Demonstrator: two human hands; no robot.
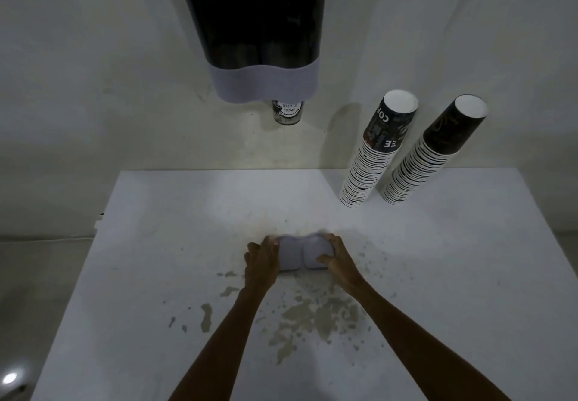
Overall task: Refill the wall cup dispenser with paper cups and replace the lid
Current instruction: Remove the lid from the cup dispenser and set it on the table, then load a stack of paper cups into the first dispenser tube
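Table (438, 275): white, paint chipped in brownish patches near the front.
Wall (93, 56): pale, scuffed, behind the table.

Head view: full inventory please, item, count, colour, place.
cup dispenser: 1, dark tube with grey base, on the wall, top centre
dispensed cup: 1, black and white print, poking out below the dispenser
cup stacks: 2, black and white, upside down, table's far right, leaning
lid: 1, light grey, mid-table, between both hands
table: 1, white, chipped paint
left hand: on lid's left edge
right hand: on lid's right edge
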